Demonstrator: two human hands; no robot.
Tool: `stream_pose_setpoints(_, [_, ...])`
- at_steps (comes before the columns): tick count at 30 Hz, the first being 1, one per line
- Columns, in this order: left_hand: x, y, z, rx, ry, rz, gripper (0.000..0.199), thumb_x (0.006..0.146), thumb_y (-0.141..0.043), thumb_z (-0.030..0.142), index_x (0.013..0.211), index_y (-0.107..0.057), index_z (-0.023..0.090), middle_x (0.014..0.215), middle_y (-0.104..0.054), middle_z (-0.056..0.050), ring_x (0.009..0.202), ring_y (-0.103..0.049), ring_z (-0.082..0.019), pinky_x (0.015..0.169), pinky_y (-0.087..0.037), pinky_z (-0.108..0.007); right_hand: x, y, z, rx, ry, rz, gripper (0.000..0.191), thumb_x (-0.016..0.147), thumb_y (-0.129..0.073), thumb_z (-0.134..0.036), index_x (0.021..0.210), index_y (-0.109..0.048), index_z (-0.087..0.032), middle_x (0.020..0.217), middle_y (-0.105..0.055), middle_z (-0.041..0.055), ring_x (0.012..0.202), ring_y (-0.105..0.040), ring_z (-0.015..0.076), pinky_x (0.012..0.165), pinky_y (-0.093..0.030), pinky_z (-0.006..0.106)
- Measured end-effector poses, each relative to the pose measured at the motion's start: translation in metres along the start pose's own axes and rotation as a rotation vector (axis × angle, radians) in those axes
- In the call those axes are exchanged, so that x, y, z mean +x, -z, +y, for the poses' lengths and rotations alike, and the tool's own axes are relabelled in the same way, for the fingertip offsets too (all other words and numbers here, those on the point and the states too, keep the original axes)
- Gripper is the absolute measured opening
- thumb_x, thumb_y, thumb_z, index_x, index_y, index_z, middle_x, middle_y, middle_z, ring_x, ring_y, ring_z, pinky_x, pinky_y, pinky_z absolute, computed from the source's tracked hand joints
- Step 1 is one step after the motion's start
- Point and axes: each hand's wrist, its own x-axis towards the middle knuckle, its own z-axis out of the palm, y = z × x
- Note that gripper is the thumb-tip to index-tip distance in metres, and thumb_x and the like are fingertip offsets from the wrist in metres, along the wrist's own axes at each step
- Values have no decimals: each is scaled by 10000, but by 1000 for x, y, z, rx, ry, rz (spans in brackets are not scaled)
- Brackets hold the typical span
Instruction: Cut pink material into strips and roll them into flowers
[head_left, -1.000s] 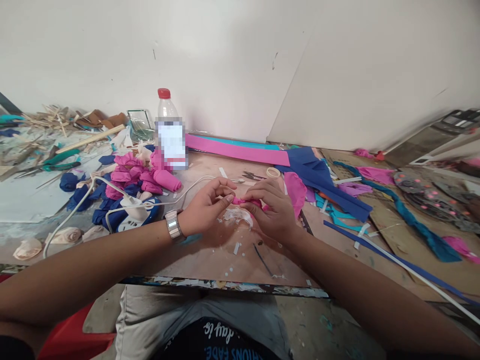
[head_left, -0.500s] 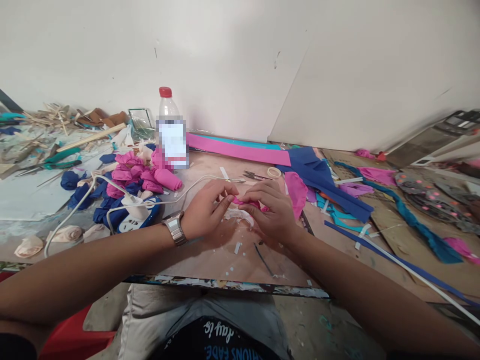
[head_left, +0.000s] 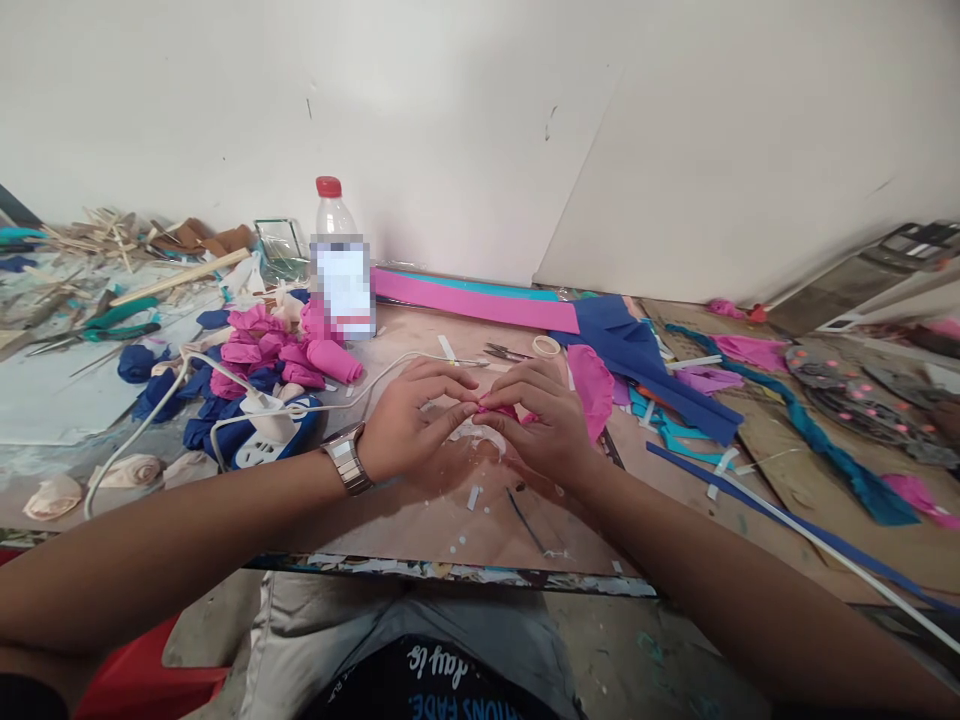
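Note:
A strip of pink crepe paper (head_left: 592,392) is gathered between my two hands, and its wide loose end hangs out to the right beyond my right hand. My left hand (head_left: 416,415) pinches the gathered end with thumb and fingertips. My right hand (head_left: 544,420) is closed around the same strip, thumb and forefinger close to the left fingertips. Fingers hide most of the gathered part. Just beyond the hands lie a small pair of scissors (head_left: 508,353) and a roll of tape (head_left: 546,346).
At left, pink and blue paper rosettes (head_left: 259,345) crowd a blue power strip (head_left: 304,425) with a white cable. A phone (head_left: 345,285) leans on a red-capped bottle (head_left: 330,213). Pliers (head_left: 124,325) lie far left. Blue crepe paper (head_left: 622,345) and a teal twisted strip (head_left: 817,440) lie right.
The fingertips have shifted slightly on the pink crepe paper, and less of it shows between them. Both hands keep their hold; the table things stay where they were.

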Motion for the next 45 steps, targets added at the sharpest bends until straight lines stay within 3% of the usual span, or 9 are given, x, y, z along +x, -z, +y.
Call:
stream_pose_setpoints(11, [-2, -2, -2, 22, -52, -85, 111, 1056, -593, 277, 1035, -680, 212, 1136, -756, -88, 1101, -671, -229, 1008, -513, -406, 0, 0, 1, 18, -14, -14, 178, 897, -860, -375, 870, -736, -251, 847, -788, 5, 808, -706, 202, 863, -517, 408])
stream_pose_setpoints(21, [-2, -1, 0, 38, -74, -156, 142, 1018, -631, 330, 1081, -686, 215, 1177, -759, -95, 1122, -691, -252, 1031, -513, -434, 2, 4, -5, 46, -54, -8, 161, 979, -766, -385, 908, -712, -251, 877, -766, 34, 837, -698, 213, 826, -525, 414])
stream_pose_setpoints(28, [-2, -2, -3, 111, 6, -119, 149, 1037, -589, 325, 1066, -678, 209, 1122, -752, -94, 1085, -667, -264, 999, -508, -444, 2, 2, -5, 48, -47, 0, 180, 979, -767, -391, 902, -699, -243, 884, -759, 30, 845, -689, 203, 835, -524, 402])
stream_pose_setpoints(32, [-3, -2, 2, 56, -58, -33, 157, 1019, -597, 254, 1147, -670, 199, 1169, -742, -104, 1135, -658, -251, 1032, -512, -443, 2, 2, -4, 31, -46, 7, 185, 955, -799, -384, 887, -706, -238, 862, -761, 21, 832, -695, 198, 839, -520, 395])
stream_pose_setpoints(36, [-1, 2, 6, 21, -153, -7, 116, 1024, -613, 221, 1061, -723, 215, 1094, -777, -83, 1061, -698, -224, 1004, -526, -428, 3, 2, -2, 5, -29, 5, 180, 952, -798, -412, 895, -743, -251, 841, -777, 18, 798, -700, 199, 825, -521, 404])
stream_pose_setpoints(45, [-2, 1, -1, 43, -118, 21, 144, 1026, -670, 296, 1037, -795, 227, 1036, -796, -86, 987, -721, -221, 940, -558, -420, 1, 3, 0, 19, -13, 39, 183, 886, -871, -365, 839, -736, -250, 787, -759, 11, 771, -686, 208, 793, -512, 404])
